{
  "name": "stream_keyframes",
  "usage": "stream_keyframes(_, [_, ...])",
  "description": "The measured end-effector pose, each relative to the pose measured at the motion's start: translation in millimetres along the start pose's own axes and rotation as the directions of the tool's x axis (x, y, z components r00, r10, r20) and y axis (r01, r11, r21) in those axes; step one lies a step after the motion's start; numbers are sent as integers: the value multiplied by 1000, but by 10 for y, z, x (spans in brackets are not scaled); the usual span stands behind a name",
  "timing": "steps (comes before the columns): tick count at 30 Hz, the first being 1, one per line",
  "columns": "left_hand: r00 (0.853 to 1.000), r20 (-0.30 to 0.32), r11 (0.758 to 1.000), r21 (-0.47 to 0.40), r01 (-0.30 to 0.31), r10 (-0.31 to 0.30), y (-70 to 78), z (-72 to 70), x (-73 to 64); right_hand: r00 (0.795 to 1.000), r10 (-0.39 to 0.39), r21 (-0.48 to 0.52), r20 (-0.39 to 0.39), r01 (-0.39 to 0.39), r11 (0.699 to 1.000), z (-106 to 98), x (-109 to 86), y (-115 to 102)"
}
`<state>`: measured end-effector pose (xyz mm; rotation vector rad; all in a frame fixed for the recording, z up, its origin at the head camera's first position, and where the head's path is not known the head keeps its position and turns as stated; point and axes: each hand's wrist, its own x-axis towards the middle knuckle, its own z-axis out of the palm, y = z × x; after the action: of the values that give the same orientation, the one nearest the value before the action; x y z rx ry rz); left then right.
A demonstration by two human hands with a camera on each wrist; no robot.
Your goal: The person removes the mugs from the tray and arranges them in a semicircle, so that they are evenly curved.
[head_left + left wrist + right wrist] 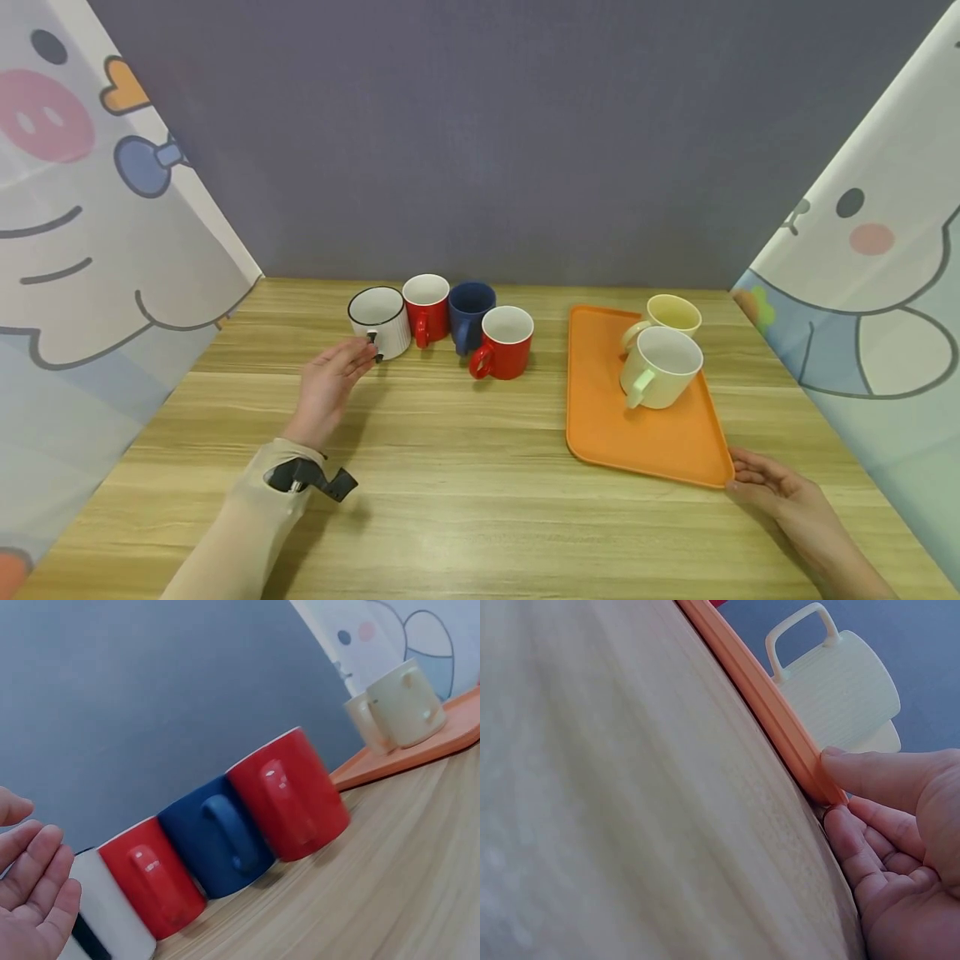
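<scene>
My left hand (330, 383) is at the black handle of a white ribbed mug (390, 337) with a dark rim. In the left wrist view its fingers (45, 859) are loosely bent in front of that mug, not wrapped round the handle. Beside it, in a close row, stand a red mug (429, 321), a blue mug (472, 308) and another red mug (512, 354). My right hand (783, 500) pinches the near right corner of an orange tray (637, 446), thumb on the rim and fingers beneath. On this tray stand a pale green mug (663, 383) and a yellow mug (678, 312).
A wooden table (450, 500) carries everything. A grey panel (480, 150) rises behind it, and cartoon-printed sheets border the left and right sides. The pale green mug stands in front of the yellow one and partly covers it.
</scene>
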<state>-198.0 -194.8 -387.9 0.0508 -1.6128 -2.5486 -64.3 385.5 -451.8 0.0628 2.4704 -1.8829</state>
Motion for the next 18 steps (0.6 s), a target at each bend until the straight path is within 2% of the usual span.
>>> stream_keyframes(8, [999, 32, 997, 65, 39, -41, -104, 229, -90, 999, 32, -34, 3, -32, 999, -8, 10, -7])
stream_keyframes(18, [993, 97, 992, 110, 58, -69, -269, 442, -154, 1000, -4, -21, 0, 4, 1000, 0, 22, 14])
